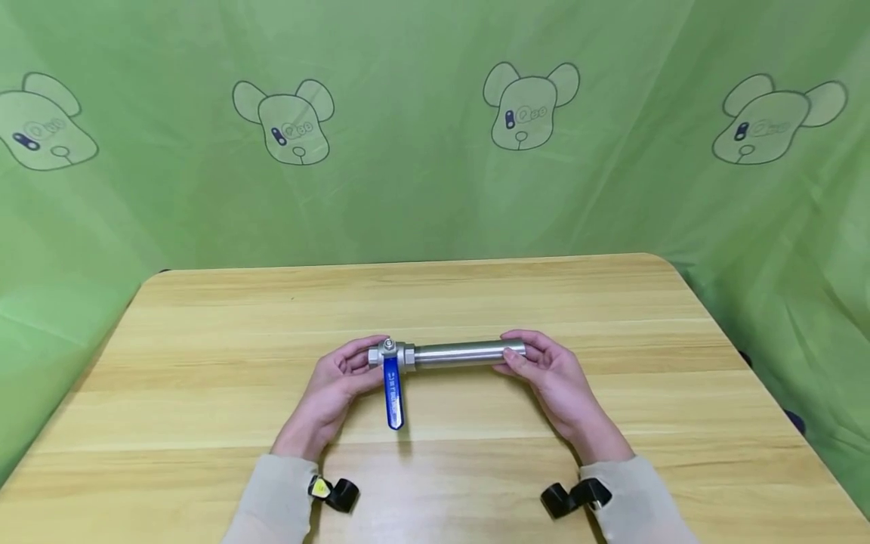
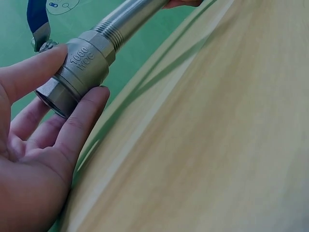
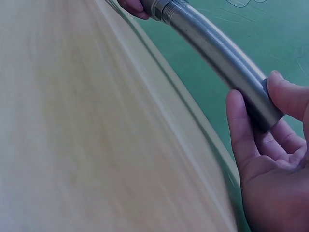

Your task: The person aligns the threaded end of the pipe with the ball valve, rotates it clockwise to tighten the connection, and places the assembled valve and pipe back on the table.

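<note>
A steel ball valve (image 2: 82,63) with a blue lever handle (image 1: 393,393) is joined to a smooth steel pipe (image 1: 465,353). Screw threads (image 2: 110,36) show where the two meet. My left hand (image 1: 333,389) grips the valve's outer end between thumb and fingers. At the other end, my right hand (image 1: 553,381) pinches the pipe between thumb and fingers. The pipe lies roughly level across the head view, held above the table, and the lever points toward me. In the left wrist view, raised lettering "1000 WOG" faces the camera.
A wood-grain table (image 1: 224,340) with rounded far corners spreads under both hands. Green cloth (image 1: 408,204) printed with mouse-like heads hangs behind it and at the sides. Black wrist mounts (image 1: 343,495) stick out from the sleeves.
</note>
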A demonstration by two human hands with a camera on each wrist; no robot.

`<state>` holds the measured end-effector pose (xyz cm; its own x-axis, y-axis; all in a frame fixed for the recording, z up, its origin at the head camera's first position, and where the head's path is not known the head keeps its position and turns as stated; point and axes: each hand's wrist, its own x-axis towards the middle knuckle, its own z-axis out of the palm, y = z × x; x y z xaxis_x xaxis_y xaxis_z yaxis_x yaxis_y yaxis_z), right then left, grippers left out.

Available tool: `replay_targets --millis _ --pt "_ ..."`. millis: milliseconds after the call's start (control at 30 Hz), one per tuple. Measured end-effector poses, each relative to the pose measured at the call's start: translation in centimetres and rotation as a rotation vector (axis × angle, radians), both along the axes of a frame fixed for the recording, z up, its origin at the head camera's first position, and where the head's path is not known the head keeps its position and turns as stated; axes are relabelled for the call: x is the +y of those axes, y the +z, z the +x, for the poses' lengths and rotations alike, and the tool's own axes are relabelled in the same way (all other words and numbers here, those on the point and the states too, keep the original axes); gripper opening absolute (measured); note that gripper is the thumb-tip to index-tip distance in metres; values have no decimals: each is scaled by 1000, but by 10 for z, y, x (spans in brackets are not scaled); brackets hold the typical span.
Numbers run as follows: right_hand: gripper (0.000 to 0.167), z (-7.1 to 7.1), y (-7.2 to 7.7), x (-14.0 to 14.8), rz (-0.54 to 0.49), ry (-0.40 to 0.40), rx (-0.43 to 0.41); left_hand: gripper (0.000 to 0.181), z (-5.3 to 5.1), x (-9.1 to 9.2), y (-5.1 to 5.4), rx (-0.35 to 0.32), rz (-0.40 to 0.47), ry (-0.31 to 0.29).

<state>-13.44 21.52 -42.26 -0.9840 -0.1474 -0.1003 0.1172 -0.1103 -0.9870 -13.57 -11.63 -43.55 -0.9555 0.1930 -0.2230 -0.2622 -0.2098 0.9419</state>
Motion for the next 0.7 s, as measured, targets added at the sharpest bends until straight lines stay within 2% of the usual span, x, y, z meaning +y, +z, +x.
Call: replay_targets --millis 367,700 --pt "46 1 -1 -4 85 -47 -66 61 0 0 -1 -12 8 18" --pt "50 0 0 -5 146 24 -63 60 0 -2 -2 -25 25 18"
